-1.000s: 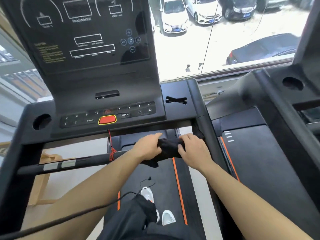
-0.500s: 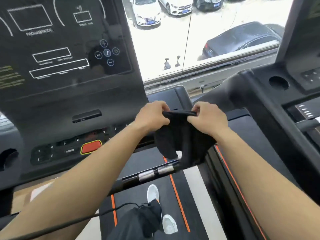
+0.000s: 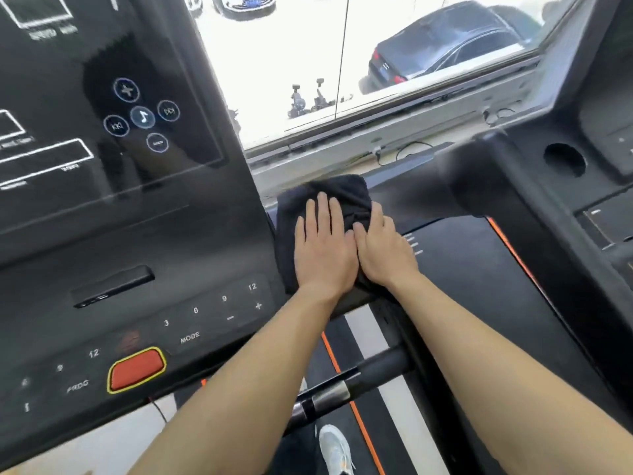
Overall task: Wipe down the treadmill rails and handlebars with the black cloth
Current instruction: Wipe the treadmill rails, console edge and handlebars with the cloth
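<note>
Black cloth (image 3: 342, 193) is pressed under left hand (image 3: 323, 250) and right hand (image 3: 385, 250), fingers straight; handlebar (image 3: 380, 366) lies nearer the body.

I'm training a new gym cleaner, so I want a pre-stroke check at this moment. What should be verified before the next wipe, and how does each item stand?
1. Black cloth spread on the treadmill's black plastic console ledge: ok.
2. Left hand pressing flat on the cloth, fingers straight: ok.
3. Right hand on the cloth's right side, beside the left hand: ok.
4. Both hands away from the red stop button with yellow rim: ok.
5. Round black handlebar with silver band already wiped: cannot tell.
6. Cloth clean enough underneath: cannot tell.
</note>
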Demonstrator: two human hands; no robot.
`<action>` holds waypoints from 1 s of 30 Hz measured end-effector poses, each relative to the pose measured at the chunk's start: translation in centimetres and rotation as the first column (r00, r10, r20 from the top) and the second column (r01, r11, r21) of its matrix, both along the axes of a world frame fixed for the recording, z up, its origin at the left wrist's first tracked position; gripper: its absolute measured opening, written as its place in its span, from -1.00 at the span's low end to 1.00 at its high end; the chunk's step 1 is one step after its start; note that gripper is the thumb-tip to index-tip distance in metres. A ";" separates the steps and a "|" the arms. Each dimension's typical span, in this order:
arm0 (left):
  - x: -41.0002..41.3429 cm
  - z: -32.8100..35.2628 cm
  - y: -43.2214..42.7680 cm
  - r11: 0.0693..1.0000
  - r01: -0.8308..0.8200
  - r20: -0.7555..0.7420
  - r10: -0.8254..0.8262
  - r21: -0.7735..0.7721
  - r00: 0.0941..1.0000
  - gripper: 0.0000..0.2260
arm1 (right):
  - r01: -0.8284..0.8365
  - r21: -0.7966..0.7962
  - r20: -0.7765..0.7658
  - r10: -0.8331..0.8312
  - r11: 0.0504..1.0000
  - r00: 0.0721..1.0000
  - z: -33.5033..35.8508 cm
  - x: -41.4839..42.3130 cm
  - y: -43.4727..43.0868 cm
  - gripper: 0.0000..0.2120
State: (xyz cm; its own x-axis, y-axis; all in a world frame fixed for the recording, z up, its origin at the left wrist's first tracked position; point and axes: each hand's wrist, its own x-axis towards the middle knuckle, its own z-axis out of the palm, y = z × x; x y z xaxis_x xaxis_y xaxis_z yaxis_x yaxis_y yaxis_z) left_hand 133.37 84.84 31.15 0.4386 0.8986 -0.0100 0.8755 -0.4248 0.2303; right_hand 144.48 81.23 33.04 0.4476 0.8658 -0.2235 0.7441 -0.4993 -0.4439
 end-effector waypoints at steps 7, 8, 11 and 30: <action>2.3 1.5 10.9 0.986 -0.029 -0.042 0.023 -0.163 0.999 -0.53 | -0.073 -0.007 -0.159 0.071 0.997 0.985 0.1 2.1 11.0 -0.61; 2.5 1.7 11.6 0.977 -0.044 -0.048 0.035 -0.209 0.998 -0.51 | -0.103 -0.013 -0.150 0.100 0.995 0.984 0.0 2.3 11.9 -0.60; 2.0 1.4 10.6 0.995 -0.040 -0.088 0.032 -0.090 0.996 -0.56 | -0.118 0.014 -0.120 0.119 0.993 0.986 -0.1 2.0 11.1 -0.61; 0.8 0.5 5.0 0.998 0.012 -0.137 -0.020 -0.053 0.990 -0.44 | -0.104 0.071 -0.143 0.113 0.992 0.983 -1.6 2.1 5.1 -0.42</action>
State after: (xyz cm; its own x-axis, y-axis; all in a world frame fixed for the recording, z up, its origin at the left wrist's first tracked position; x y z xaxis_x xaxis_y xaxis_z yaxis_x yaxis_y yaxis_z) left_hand 134.21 89.87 31.61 0.4442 0.8881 -0.1179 0.8935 -0.4295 0.1309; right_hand 146.57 86.31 31.42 0.3167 0.9220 -0.2227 0.7172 -0.3865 -0.5799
